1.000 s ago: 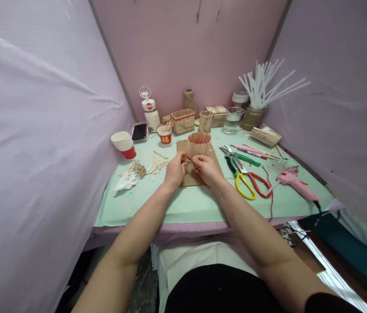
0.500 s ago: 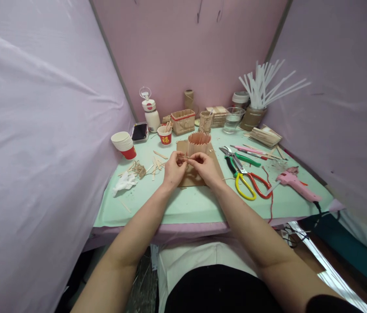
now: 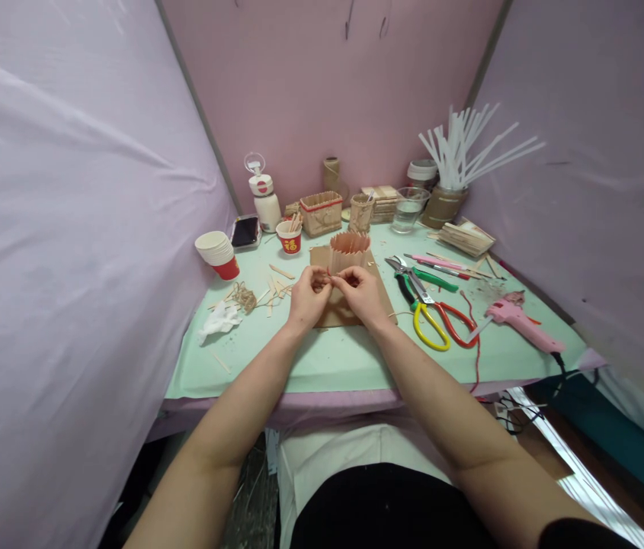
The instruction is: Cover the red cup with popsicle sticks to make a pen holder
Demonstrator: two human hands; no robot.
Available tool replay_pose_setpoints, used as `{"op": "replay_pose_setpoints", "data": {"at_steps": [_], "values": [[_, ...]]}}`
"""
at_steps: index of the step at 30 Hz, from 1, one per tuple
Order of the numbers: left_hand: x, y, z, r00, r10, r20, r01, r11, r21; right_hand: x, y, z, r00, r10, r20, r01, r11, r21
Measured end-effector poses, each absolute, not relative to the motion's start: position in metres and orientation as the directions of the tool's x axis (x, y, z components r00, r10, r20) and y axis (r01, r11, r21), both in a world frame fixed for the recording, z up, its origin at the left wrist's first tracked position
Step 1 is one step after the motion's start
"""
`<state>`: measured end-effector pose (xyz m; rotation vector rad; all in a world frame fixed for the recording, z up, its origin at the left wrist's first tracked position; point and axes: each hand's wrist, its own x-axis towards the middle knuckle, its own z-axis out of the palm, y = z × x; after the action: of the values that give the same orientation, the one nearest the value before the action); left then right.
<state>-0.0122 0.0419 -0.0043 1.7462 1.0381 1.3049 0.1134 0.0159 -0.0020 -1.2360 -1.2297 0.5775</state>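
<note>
My left hand (image 3: pixel 310 293) and my right hand (image 3: pixel 359 291) meet above a brown board (image 3: pixel 382 293), fingertips nearly touching. Both are closed in a pinch on a thin strand; a bit of red shows between the fingertips. Its exact shape is too small to tell. Just beyond the fingers, a round holder of wooden sticks (image 3: pixel 349 248) stands on the board, its lower front partly hidden by my hands. Left of my left hand lies a tangle of twine (image 3: pixel 245 297), with loose wooden sticks (image 3: pixel 279 290) beside it.
Pliers (image 3: pixel 407 288), scissors with red and yellow handles (image 3: pixel 430 324) and a pink glue gun (image 3: pixel 527 328) lie at the right. Paper cups (image 3: pixel 219 255) and a white bottle (image 3: pixel 267 207) stand left. A stick basket (image 3: pixel 322 216) and water bowl (image 3: pixel 407 213) stand behind.
Both hands have stayed over the board, with only slight shifts of the fingers around the strand. The other objects look unmoved.
</note>
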Motion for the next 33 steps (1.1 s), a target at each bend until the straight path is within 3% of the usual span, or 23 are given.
{"op": "replay_pose_setpoints", "data": {"at_steps": [5, 9, 17, 21, 26, 33], "values": [[-0.012, 0.042, -0.003, 0.187, 0.904, 0.385, 0.168, -0.416, 0.894, 0.114, 0.012, 0.004, 0.248, 0.954, 0.17, -0.026, 0.182, -0.983], [-0.013, 0.04, -0.001, 0.197, 0.883, 0.425, 0.231, -0.463, 0.856, 0.114, 0.013, 0.002, 0.203, 0.974, 0.102, -0.125, 0.129, -0.984], [-0.015, 0.037, 0.0, 0.338, 0.75, 0.569, 0.528, -0.651, 0.545, 0.111, 0.016, 0.0, 0.077, 0.996, 0.043, -0.406, 0.071, -0.911], [-0.017, 0.038, 0.0, 0.268, 0.804, 0.53, 0.465, -0.59, 0.66, 0.113, 0.018, 0.001, 0.038, 0.999, 0.015, -0.487, 0.031, -0.873], [-0.016, 0.041, 0.002, 0.216, 0.909, 0.357, 0.152, -0.393, 0.907, 0.119, 0.021, -0.002, 0.024, 0.999, -0.027, -0.516, -0.011, -0.857], [-0.017, 0.043, 0.009, 0.247, 0.951, 0.186, -0.109, -0.164, 0.98, 0.118, 0.021, -0.002, 0.079, 0.997, -0.014, -0.456, 0.024, -0.89]]}}
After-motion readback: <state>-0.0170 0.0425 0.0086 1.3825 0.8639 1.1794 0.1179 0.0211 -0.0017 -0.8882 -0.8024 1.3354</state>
